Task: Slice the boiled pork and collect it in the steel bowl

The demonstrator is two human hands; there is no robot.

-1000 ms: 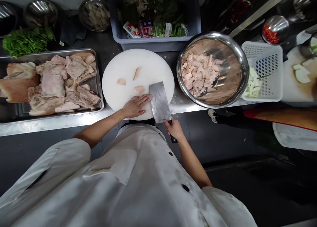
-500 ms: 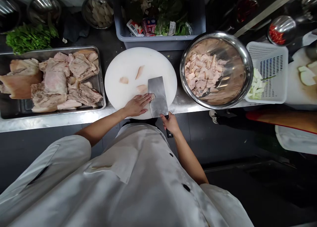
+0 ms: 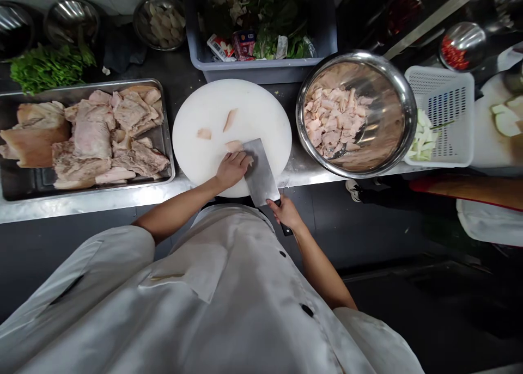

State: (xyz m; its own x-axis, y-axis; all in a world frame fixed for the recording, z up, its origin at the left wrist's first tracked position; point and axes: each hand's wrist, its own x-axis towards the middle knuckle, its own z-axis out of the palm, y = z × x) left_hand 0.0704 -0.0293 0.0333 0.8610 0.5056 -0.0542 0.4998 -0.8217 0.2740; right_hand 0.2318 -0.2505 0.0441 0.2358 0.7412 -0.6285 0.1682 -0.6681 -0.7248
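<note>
On the round white cutting board (image 3: 192, 107), my left hand (image 3: 233, 168) is closed with curled fingers at the cleaver's side. A small piece of pale meat (image 3: 250, 160) shows at its fingertips, mostly hidden. My right hand (image 3: 286, 211) grips the black handle of a cleaver (image 3: 261, 172), whose broad blade lies slanted over the board's near right part. Beyond my left hand is a slice of meat (image 3: 233, 146), partly covered by fingers and blade. Two more meat slices, a flat one (image 3: 204, 134) and a narrow one (image 3: 230, 120), lie farther back.
Left is a metal tray (image 3: 167, 145) of large meat pieces, with leafy greens (image 3: 51, 66) behind. A grey bin (image 3: 261, 66) of scraps stands behind the board. Right are a steel bowl (image 3: 392, 156) of cut meat and a white basket (image 3: 460, 140).
My left hand has gone from flat, stretched fingers to curled ones. The cleaver has turned, its blade now slanting to the upper left, and my right hand has shifted slightly right and nearer me.
</note>
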